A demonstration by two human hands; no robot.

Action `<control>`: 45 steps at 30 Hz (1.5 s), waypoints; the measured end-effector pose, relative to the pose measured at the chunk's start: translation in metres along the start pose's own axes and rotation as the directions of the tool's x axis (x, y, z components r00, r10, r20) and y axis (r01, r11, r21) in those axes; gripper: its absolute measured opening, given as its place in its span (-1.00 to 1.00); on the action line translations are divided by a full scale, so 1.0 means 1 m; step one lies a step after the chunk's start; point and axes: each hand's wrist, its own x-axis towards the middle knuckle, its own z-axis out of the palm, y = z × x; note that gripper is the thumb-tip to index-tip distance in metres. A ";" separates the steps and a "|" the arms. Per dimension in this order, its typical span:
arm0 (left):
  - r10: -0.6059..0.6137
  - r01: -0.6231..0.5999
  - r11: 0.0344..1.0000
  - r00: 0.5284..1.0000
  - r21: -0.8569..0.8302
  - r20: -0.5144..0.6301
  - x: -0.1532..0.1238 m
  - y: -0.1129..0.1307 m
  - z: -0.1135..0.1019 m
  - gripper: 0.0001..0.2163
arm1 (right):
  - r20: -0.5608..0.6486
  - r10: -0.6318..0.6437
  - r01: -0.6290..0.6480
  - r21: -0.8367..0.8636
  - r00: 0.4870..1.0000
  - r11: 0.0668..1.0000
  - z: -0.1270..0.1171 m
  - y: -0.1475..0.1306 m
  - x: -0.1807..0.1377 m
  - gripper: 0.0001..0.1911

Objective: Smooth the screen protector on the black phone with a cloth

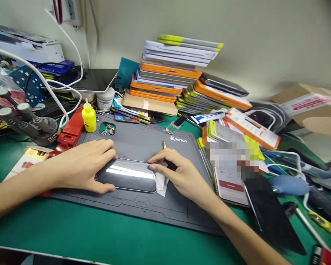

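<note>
A phone (pixel 127 180) lies screen up on the grey work mat (pixel 138 141), light glaring off its glass. My left hand (pixel 82 165) grips its left end, thumb along the near edge and fingers at the far edge. At the phone's far right corner, my right hand (pixel 179 171) is closed, thumb and index fingertip almost meeting over the edge. What is between those fingertips is too small to tell. Crumpled white tissue (pixel 161 184) sits under this hand, beside the phone. A brass-coloured tool end (pixel 164 144) sticks up behind the fingers; whether it is held is hidden.
Left of the mat are a red clamp-like tool (pixel 71 127), a yellow bottle (pixel 88 117) and a screwdriver stand (pixel 41 134). A small glass jar (pixel 173 127) stands at the back. Stacked flat boxes (pixel 168 73) rise behind; another phone (pixel 231 187) lies right.
</note>
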 end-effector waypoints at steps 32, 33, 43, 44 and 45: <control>0.008 -0.008 1.000 1.000 -0.028 -0.004 -0.001 -0.005 0.005 -0.45 | -0.017 0.005 -0.005 -0.007 1.000 1.000 0.005 0.002 0.002 -0.82; 0.007 -0.008 1.000 1.000 -0.025 -0.005 -0.001 -0.006 0.006 -0.45 | -0.026 0.009 -0.009 -0.010 1.000 1.000 0.006 0.001 0.003 -0.82; 0.024 -0.025 0.999 0.999 -0.038 -0.040 0.001 -0.010 0.007 -0.42 | -0.029 -0.002 0.001 -0.028 1.000 1.000 0.003 -0.001 -0.001 -0.96; 0.025 -0.026 0.999 0.999 -0.038 -0.045 0.001 -0.010 0.007 -0.43 | -0.008 -0.013 0.013 -0.028 1.000 1.000 0.000 0.000 -0.002 -0.95; 0.027 -0.029 0.999 0.998 -0.036 -0.050 0.001 -0.010 0.008 -0.44 | 0.015 -0.023 0.024 -0.026 1.000 0.999 -0.002 0.000 -0.003 -0.89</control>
